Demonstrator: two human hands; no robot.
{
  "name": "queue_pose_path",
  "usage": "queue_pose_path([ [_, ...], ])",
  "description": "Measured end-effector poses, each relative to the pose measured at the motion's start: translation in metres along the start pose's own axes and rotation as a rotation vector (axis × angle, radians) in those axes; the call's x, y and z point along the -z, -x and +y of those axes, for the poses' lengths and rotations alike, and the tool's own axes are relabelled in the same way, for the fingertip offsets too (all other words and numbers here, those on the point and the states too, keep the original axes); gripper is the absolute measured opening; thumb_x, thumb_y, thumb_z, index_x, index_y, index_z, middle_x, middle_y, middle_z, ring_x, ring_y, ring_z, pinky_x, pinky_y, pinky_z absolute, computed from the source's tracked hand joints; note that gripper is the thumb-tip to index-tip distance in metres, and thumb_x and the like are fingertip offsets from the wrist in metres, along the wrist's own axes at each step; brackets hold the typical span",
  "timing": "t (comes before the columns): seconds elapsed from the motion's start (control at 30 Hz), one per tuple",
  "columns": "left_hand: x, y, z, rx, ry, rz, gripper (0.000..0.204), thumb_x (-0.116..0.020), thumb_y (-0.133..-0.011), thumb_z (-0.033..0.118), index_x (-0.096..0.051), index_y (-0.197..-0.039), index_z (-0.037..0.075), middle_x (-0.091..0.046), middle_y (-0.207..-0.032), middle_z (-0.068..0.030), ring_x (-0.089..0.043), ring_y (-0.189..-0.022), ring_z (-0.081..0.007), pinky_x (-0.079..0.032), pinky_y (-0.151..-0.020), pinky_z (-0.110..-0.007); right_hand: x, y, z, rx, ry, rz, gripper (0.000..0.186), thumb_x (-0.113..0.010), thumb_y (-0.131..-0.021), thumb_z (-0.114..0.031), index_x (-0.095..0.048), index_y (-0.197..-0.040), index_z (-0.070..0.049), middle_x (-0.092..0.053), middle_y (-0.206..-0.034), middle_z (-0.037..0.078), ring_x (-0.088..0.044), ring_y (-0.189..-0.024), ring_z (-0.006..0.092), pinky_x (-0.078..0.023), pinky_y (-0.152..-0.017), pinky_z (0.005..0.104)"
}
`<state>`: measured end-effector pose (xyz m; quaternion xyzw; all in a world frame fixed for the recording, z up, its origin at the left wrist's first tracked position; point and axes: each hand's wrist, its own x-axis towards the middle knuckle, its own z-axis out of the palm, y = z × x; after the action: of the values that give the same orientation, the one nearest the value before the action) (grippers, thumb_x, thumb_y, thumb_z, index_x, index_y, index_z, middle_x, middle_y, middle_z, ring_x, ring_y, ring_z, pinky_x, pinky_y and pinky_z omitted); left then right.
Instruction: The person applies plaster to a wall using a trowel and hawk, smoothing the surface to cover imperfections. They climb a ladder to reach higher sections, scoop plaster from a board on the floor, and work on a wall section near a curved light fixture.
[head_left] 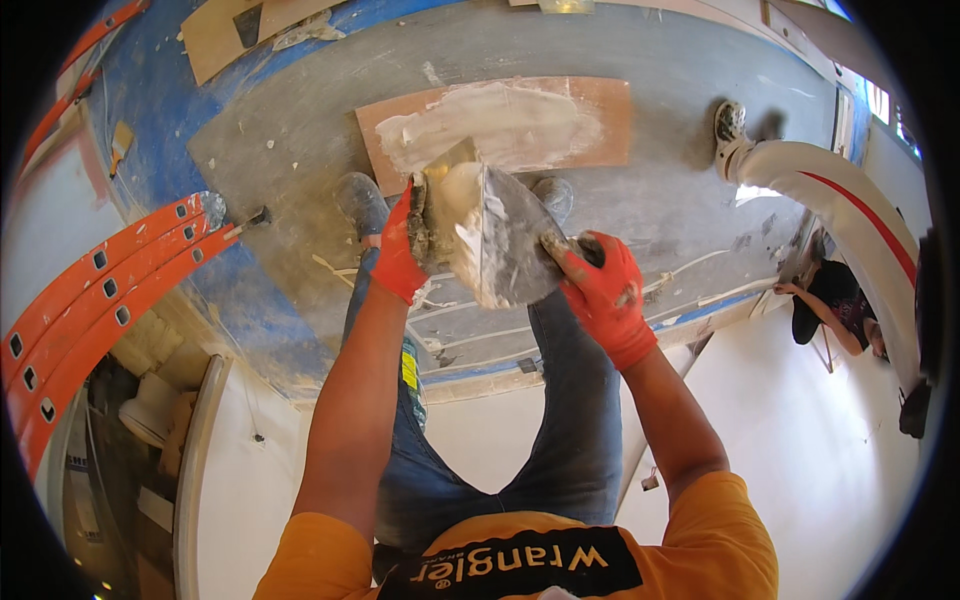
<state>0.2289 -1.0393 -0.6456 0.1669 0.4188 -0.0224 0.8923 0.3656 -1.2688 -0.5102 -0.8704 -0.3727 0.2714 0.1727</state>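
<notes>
My left hand (405, 245), in a red glove smeared with grey, is closed around a plaster-coated trowel (462, 225). Its handle is mostly hidden by my fingers. In my right hand (607, 300), also red-gloved, is a broad metal putty knife (522, 240), with my thumb pressed along the blade. The two blades meet above my legs, with pale wet plaster along the line where they touch. Beyond them on the floor lies a brown board (610, 125), its middle spread with a thick white patch of plaster (490, 115).
An orange ladder (110, 290) slants in at the left; a paintbrush (121, 143) lies near it. At right stands what looks like a person's white trouser leg (840, 185) with a red stripe. Another person (840, 310) is by the wall. Cardboard (215, 45) lies far left.
</notes>
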Motion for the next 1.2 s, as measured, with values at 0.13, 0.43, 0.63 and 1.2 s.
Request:
queue_pose_path([
  [0.13,-0.05,0.0,-0.004,0.04,0.366,-0.059,0.044,-0.049,-0.103,0.036,-0.052,-0.137,0.008,-0.059,-0.131,-0.0074,-0.058,-0.12,-0.0226,-0.047,-0.103,-0.039,-0.013,0.008,0.008,-0.056,-0.109,0.104,0.053,-0.072,-0.077,-0.012,-0.064,-0.127,-0.024,-0.058,-0.108,0.018,-0.059,-0.097,0.0353,-0.05,-0.083,0.0437],
  [0.43,-0.097,0.023,0.016,0.041,0.18,0.013,0.05,-0.043,-0.104,0.041,-0.046,-0.142,0.009,-0.053,-0.14,-0.0084,-0.054,-0.126,-0.0231,-0.044,-0.107,-0.041,0.031,-0.003,-0.009,-0.219,-0.142,0.006,0.051,-0.069,-0.084,-0.012,-0.061,-0.132,-0.024,-0.059,-0.103,0.019,-0.06,-0.096,0.0366,-0.051,-0.083,0.0432],
  [0.63,-0.06,0.033,0.023,0.081,0.08,0.154,0.059,-0.041,-0.101,0.053,-0.045,-0.143,0.011,-0.054,-0.137,-0.0065,-0.052,-0.125,-0.0257,-0.041,-0.107,-0.045,0.012,0.005,-0.017,-0.365,-0.038,-0.027,0.044,-0.065,-0.087,-0.016,-0.061,-0.131,-0.024,-0.06,-0.101,0.019,-0.059,-0.098,0.0373,-0.051,-0.082,0.0444],
  [1.2,0.118,0.009,0.202,0.29,-0.082,0.12,0.057,-0.044,-0.103,0.045,-0.041,-0.147,0.01,-0.048,-0.146,-0.0098,-0.051,-0.13,-0.0296,-0.044,-0.107,-0.045,-0.225,-0.016,-0.055,-1.096,-1.162,0.28,0.052,-0.074,-0.085,-0.048,-0.054,-0.093,0.0,-0.055,-0.068,0.005,-0.047,-0.055,0.0122,-0.043,-0.049,0.0311],
])
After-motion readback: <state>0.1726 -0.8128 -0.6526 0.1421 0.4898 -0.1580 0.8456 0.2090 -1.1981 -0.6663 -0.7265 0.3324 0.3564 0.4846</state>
